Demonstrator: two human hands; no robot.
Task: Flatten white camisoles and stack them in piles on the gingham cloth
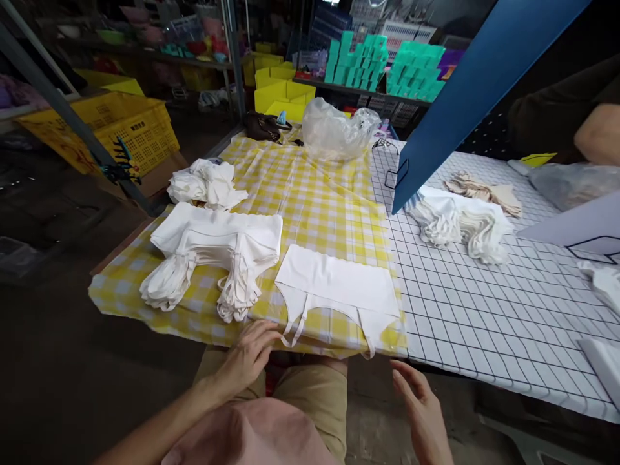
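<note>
Your left hand [249, 357] rests open-fingered at the flat white cotton garment's [339, 284] strap, your right hand [426, 413] hovers empty — smoothing stage. Next, I judge, pinch both straps evenly.

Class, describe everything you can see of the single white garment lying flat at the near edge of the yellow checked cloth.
The white garment looks like thin, soft fabric, spread flat. Its wide rectangular body lies farther from the person, and narrow straps hang over the near edge of the yellow checked cloth. The left hand is beside one strap; the right hand hovers apart.

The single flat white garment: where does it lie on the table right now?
In the head view, the garment lies flat at the yellow checked cloth's near edge, right of the garment stack, just beyond the left hand.
</note>
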